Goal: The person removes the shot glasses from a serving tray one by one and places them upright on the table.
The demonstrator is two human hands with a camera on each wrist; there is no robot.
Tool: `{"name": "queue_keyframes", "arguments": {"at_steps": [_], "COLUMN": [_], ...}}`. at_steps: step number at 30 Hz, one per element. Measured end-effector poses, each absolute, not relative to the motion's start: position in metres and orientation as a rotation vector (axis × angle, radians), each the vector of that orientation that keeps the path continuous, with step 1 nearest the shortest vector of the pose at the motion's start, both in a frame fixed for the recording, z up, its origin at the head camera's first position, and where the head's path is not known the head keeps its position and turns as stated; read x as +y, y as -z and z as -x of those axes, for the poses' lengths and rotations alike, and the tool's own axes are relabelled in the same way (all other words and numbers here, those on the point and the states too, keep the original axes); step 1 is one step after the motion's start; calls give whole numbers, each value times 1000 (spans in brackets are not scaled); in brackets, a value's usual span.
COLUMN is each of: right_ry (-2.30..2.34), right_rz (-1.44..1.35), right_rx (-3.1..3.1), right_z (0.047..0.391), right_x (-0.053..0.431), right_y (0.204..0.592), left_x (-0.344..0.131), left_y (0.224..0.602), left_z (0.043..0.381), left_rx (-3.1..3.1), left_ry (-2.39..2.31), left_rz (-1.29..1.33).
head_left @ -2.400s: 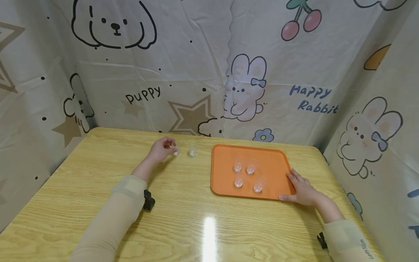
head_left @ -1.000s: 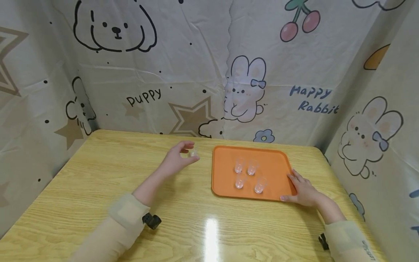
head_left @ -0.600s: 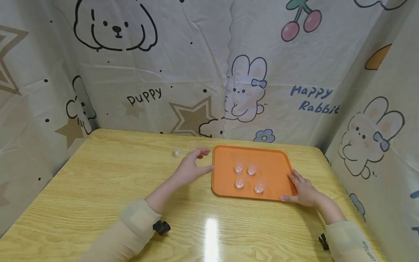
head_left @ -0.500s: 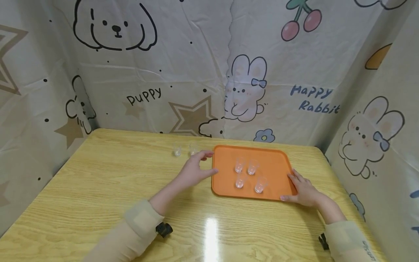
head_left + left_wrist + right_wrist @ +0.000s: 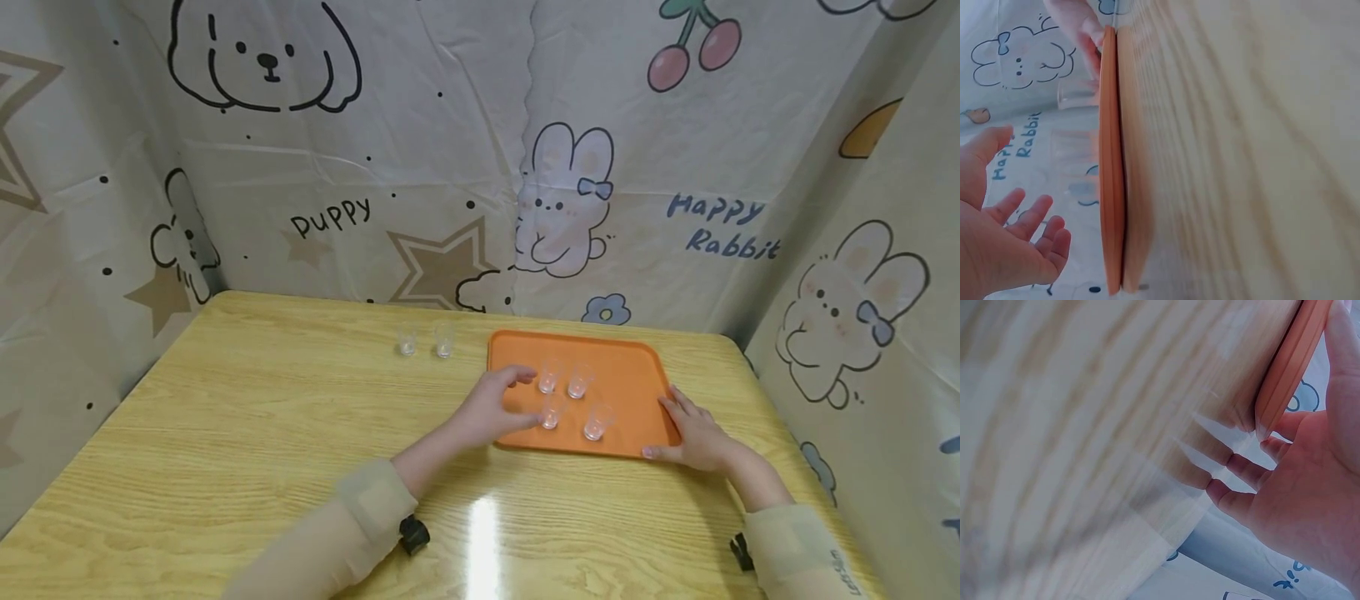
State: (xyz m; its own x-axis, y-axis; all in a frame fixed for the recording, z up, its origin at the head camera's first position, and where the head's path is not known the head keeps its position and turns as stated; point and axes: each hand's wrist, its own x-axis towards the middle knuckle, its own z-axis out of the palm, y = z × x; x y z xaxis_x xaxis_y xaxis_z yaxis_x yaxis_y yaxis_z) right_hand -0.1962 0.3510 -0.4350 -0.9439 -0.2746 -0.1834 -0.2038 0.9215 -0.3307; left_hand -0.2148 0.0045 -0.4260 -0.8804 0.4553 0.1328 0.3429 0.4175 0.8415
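My left hand (image 5: pixel 491 408) is over the left part of the orange tray (image 5: pixel 517 435), its thumb and fingers spread apart. Two of the small clear glasses are right by its fingertips: the back left glass (image 5: pixel 547 383) and the front left glass (image 5: pixel 551 417). Nothing sits between its fingers in the left wrist view. Two more clear glasses stand upright to the right, a back glass (image 5: pixel 577 383) and a front glass (image 5: pixel 595 427). My right hand (image 5: pixel 697 437) holds the tray's front right corner, thumb at the front edge and fingers at the right rim.
Behind the left hand, a clear glass (image 5: pixel 407 342) and another clear glass (image 5: pixel 444 343) stand on the wooden table (image 5: pixel 300 392), left of the tray. A printed cloth (image 5: pixel 450 150) hangs along the table's back and sides.
My left hand touched the glasses left of the tray, left both standing there, then moved right and forward over the tray with spread fingers. The right hand has stayed at the tray's corner.
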Motion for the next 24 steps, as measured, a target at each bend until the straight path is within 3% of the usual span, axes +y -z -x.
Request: {"name": "queue_keyframes", "arguments": {"at_steps": [24], "right_ry": [456], "right_rz": [357], "right_rx": [2857], "right_z": [199], "right_x": [354], "right_y": [439], "left_x": [40], "left_y": [434], "left_z": [233], "left_rx": [2489], "left_ry": [-1309], "left_rz": [-699]}}
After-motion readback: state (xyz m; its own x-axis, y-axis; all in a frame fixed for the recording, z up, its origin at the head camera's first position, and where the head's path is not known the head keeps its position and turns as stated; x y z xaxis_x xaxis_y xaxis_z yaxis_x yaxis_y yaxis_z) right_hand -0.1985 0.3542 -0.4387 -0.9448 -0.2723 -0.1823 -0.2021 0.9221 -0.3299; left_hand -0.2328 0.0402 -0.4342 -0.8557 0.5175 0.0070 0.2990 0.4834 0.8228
